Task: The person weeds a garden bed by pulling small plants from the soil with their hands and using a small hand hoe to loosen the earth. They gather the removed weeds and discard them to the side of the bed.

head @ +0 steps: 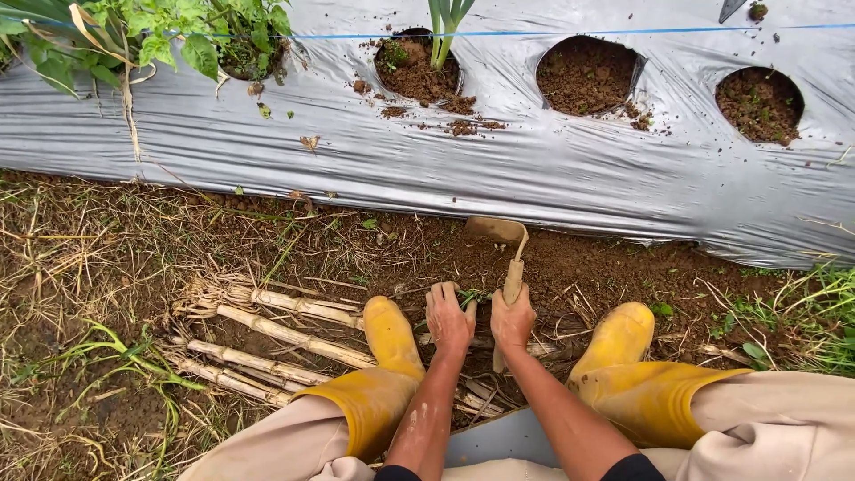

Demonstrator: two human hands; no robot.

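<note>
**Hands in the dirt**

The right hand is wrapped tight around a small muddy hand hoe with a wooden handle — its blade rests on the brown soil. The left hand pinches a little green weed between 2 yellow rubber boots.

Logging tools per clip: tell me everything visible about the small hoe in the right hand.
The hoe is a short hand tool, all mud-coloured. Its flat blade lies on the bare soil just before the plastic sheet, joined by a curved neck to a pale, wood-looking handle that runs back toward the person. The right hand wraps the handle near its middle; the butt end shows below the fist. The left hand is beside it, on a small weed, not on the tool.
</note>
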